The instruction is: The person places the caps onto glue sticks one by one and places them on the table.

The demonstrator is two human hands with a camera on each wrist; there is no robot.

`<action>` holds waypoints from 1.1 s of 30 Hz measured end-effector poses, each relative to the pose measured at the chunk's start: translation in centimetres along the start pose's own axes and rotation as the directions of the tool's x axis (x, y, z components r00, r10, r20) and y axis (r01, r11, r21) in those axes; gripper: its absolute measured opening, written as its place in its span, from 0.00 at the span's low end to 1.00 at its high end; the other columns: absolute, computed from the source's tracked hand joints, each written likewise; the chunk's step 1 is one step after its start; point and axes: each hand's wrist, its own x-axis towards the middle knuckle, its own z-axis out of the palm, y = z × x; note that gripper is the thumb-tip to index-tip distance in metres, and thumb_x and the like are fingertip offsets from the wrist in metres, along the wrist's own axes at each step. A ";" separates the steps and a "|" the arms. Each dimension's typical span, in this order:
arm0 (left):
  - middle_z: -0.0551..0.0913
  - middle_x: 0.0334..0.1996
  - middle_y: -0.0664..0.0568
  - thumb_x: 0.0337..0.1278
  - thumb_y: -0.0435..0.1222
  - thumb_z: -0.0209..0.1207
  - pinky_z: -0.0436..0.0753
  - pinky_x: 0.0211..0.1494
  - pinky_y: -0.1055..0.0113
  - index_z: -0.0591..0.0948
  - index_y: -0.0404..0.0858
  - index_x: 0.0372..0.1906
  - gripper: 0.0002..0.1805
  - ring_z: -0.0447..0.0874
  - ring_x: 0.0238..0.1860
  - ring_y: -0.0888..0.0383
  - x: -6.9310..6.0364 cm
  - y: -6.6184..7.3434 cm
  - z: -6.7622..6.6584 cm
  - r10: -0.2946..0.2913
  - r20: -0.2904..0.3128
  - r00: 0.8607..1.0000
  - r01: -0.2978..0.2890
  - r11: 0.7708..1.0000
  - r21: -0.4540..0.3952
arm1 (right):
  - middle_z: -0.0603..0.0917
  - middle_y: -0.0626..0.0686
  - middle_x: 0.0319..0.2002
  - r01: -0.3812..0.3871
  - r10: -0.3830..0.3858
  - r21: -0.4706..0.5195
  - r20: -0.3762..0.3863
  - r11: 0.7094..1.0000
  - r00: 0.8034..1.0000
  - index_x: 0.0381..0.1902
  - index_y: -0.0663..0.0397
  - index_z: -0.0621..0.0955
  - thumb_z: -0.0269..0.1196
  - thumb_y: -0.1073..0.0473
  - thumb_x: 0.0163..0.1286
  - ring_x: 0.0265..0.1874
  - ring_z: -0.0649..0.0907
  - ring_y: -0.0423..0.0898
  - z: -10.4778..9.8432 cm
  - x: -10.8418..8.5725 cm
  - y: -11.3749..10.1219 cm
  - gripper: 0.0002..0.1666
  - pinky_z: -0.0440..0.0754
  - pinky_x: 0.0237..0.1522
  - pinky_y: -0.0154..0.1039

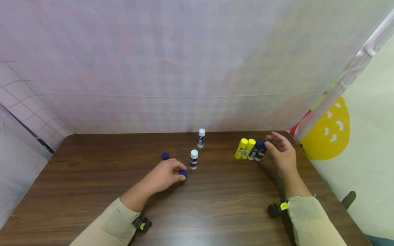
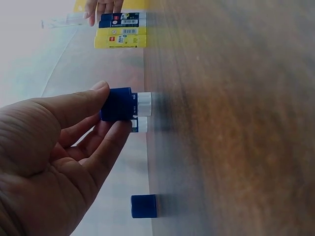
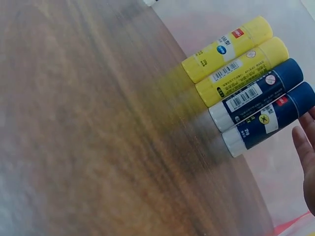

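Across my feed runs a brown wood-grain table (image 1: 221,212), and both forearms, in beige cloth sleeves (image 1: 314,222), slant in from its near side. The left hand (image 1: 162,176) reaches over the table's middle, thumb and fingertips pinching a short dark-blue cylindrical cap (image 1: 183,173). The right hand (image 1: 283,154) is by the far right corner, fingers extended and relaxed, beside the row's right end; I can't tell whether it touches the last tube. In that row, two yellow cylindrical glue sticks (image 1: 241,149) and two navy-and-white cylindrical glue sticks (image 1: 253,150) stand upright side by side, capped, contents hidden. Two white-topped cylindrical tubes with navy labels (image 1: 193,160) also stand upright, one close to the far edge, one nearer me, just beyond the held cap. Smallest, a second dark-blue cylindrical cap (image 1: 165,156) stands left of them, partly behind the left hand.
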 end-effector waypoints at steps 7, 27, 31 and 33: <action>0.86 0.46 0.55 0.63 0.36 0.71 0.88 0.54 0.59 0.87 0.41 0.49 0.11 0.86 0.47 0.59 0.0 -0.2 0.0 0.020 -0.011 1.000 -0.020 1.000 -0.004 | 0.87 0.45 0.49 0.032 -0.032 0.011 -0.042 0.999 0.999 0.66 0.63 0.78 0.68 0.70 0.70 0.52 0.84 0.39 0.3 0.1 -0.4 0.28 0.81 0.55 0.21; 0.84 0.46 0.54 0.64 0.37 0.71 0.90 0.49 0.65 0.87 0.41 0.50 0.12 0.86 0.46 0.59 -0.7 0.5 -0.3 0.070 -0.051 0.996 -0.072 0.996 -0.053 | 0.88 0.47 0.53 0.145 -0.145 0.022 0.018 0.989 0.989 0.65 0.61 0.79 0.66 0.71 0.71 0.54 0.85 0.40 1.8 -0.7 -4.0 0.25 0.80 0.60 0.23; 0.84 0.45 0.54 0.64 0.37 0.71 0.90 0.48 0.67 0.87 0.41 0.50 0.12 0.87 0.46 0.58 -0.7 0.6 -0.3 0.076 -0.052 0.996 -0.079 0.995 -0.061 | 0.87 0.47 0.53 0.156 -0.158 0.036 0.060 0.987 0.986 0.66 0.64 0.78 0.65 0.71 0.72 0.55 0.85 0.41 2.6 -1.2 -4.7 0.25 0.81 0.60 0.24; 0.84 0.45 0.53 0.63 0.36 0.71 0.90 0.48 0.67 0.87 0.40 0.50 0.12 0.87 0.46 0.58 -0.8 0.6 -0.3 0.079 -0.052 0.996 -0.082 0.994 -0.070 | 0.87 0.49 0.53 0.168 -0.173 0.063 0.084 0.984 0.981 0.66 0.67 0.77 0.63 0.73 0.72 0.54 0.85 0.43 3.1 -1.4 -4.9 0.25 0.82 0.60 0.26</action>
